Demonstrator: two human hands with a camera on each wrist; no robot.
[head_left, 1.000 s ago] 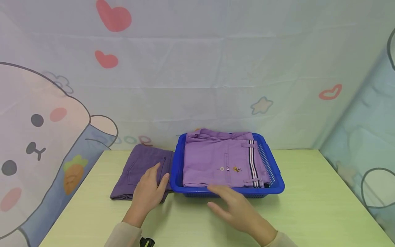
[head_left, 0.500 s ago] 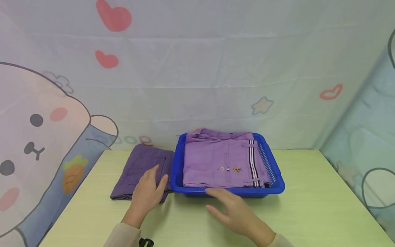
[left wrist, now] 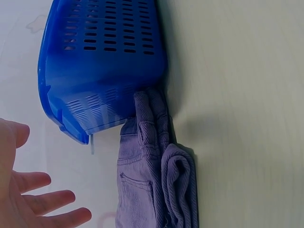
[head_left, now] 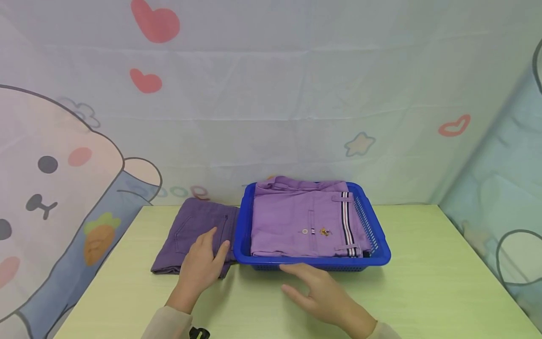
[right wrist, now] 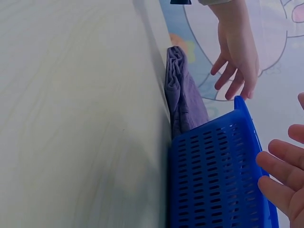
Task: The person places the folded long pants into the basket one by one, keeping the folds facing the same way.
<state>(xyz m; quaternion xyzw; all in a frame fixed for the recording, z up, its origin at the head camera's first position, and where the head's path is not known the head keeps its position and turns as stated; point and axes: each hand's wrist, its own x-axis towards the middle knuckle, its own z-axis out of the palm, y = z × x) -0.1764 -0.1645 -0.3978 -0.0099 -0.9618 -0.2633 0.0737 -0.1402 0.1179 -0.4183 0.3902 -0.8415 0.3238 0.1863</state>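
My left hand (head_left: 199, 263) hovers over the folded dark purple trousers (head_left: 186, 230), fingers loosely spread and holding nothing. Those trousers lie on the table, their right side against the blue basket (head_left: 311, 261); the left wrist view shows their thick folded edge (left wrist: 178, 185). Inside the basket rests a pair of folded light purple trousers (head_left: 283, 221) with a striped waistband and a small embroidered emblem. In front of the basket's near rim is my right hand (head_left: 323, 294), its fingers relaxed and nothing in them. From the right wrist, its fingers (right wrist: 285, 166) appear beside the basket's rim.
A pale yellow-green table (head_left: 423, 282) carries everything. Behind it hangs a printed cloth (head_left: 254, 94) with hearts and a cartoon bear. A small black object (head_left: 199, 333) shows beside the left sleeve at the bottom edge.
My right hand has drawn back slightly toward me, away from the basket's rim. The left hand has barely shifted; basket and trousers stay put.
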